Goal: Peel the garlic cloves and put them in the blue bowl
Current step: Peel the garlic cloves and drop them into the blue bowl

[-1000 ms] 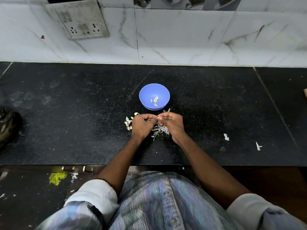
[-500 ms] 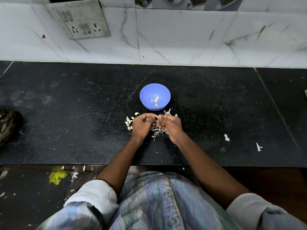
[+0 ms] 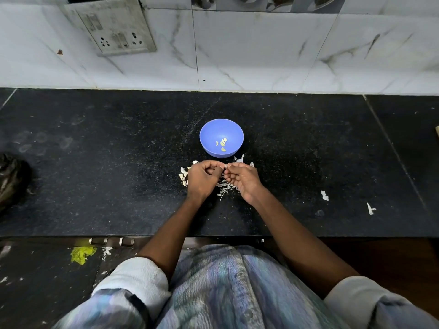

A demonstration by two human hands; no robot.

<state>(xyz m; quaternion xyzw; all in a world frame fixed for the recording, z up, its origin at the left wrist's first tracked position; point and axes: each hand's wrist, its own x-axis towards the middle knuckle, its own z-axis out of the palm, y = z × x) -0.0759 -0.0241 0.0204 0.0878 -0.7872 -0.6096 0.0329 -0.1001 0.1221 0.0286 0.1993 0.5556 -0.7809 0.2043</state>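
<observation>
A: What's on the worktop?
B: The bowl, four peeled cloves inside. Just before it, left hand and right hand pinch one clove between fingertips.
A: Step?
B: Peeling, I'd judge. Next: strip the skin, drop it in.

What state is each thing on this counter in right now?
Blue bowl: upright, holding a few peeled cloves.
Left hand: fingers curled, pinching a small clove.
Right hand: fingers curled, pinching the same clove.
Unpeeled cloves: heaped beside the left hand.
Peel scraps: scattered under the hands.
</observation>
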